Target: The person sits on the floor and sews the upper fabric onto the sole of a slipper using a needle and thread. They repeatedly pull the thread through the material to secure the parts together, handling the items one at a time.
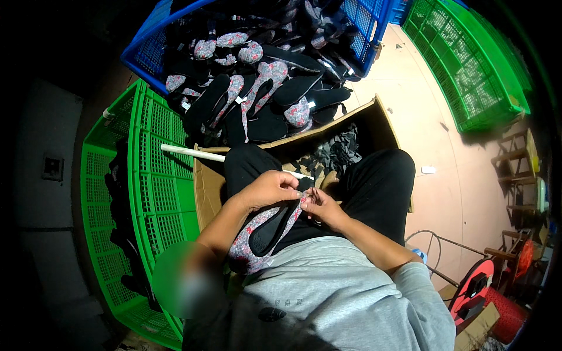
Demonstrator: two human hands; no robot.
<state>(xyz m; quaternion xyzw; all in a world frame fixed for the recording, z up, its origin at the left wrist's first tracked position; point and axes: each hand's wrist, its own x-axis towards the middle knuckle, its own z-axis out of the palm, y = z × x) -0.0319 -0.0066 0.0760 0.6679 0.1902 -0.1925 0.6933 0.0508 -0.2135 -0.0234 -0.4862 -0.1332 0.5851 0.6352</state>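
The left hand has its fingers curled down tight, nearly closed, over the toe end of a floral shoe upper, pinching the fabric at its top edge. The right hand meets it from the other side: its fingers are bent and close together, the fingertips pressed on the same edge of the upper, just beside the left fingertips. Whether the right hand also holds a small tool cannot be told.

The upper is soft cloth, grey with red and pink flowers, with a black oval lining in its middle; it hangs from the fingers back toward the person's body and lies on the lap, over black trousers and against a grey shirt.

Just beyond the fingers a thin white stick runs off to the left across an open brown cardboard box that holds dark fabric scraps. Farther beyond, a blue lattice plastic crate spills a pile of more uppers, black and floral, flat and sole-shaped. To the left of the fingers lies a green lattice crate; far to the right, past the pinkish floor, stands another green crate.
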